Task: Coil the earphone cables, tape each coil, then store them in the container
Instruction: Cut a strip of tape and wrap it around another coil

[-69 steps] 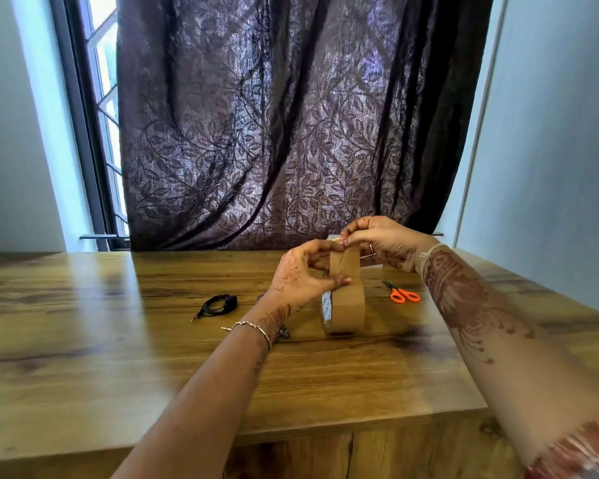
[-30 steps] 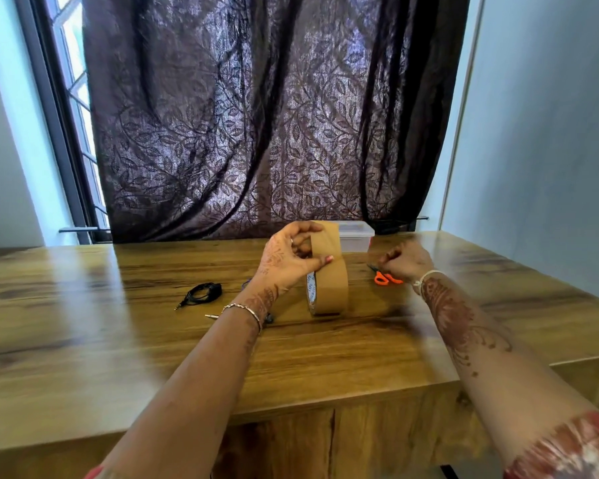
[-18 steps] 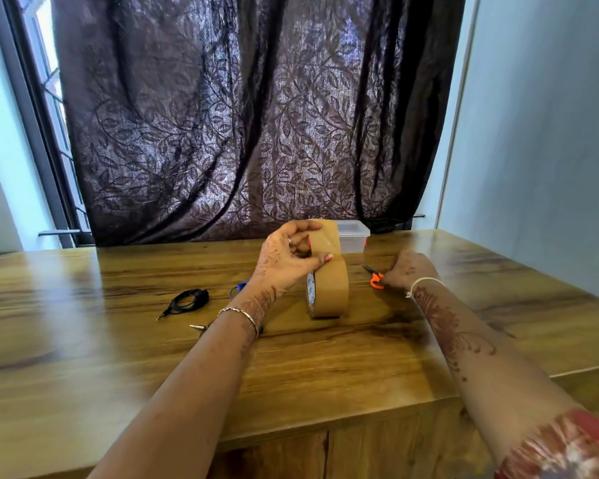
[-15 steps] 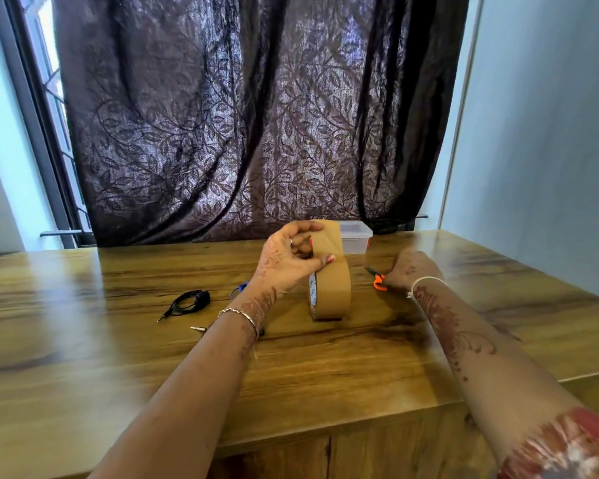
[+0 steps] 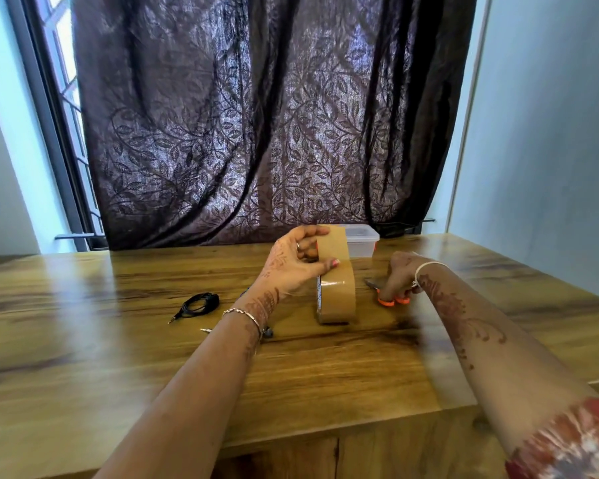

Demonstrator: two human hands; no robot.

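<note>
- The wooden table (image 5: 325,382) carries everything; both forearms reach out over its near edge.
- Just beyond the left wrist a jack plug (image 5: 206,329) pokes out, seemingly a second earphone that the arm mostly hides.
- The coiled black earphone (image 5: 199,304) lies well to the left of the hands, apart from them and showing no tape that I can make out.
- The tape roll (image 5: 338,299) stands on edge in the middle. The left hand (image 5: 291,267) pinches the pulled-up strip of tape (image 5: 332,243) between thumb and fingers, holding it upright, as it did a second ago.
- The right hand (image 5: 400,274), which had been at the strip's free end, has moved over to the scissors (image 5: 393,300); its fingers now curl round the orange handles. A cut of the strip looks to be next.
- The container (image 5: 363,242) sits behind the roll, lid on; whether it holds anything cannot be seen.
- The dark curtain (image 5: 256,133) hangs behind.
</note>
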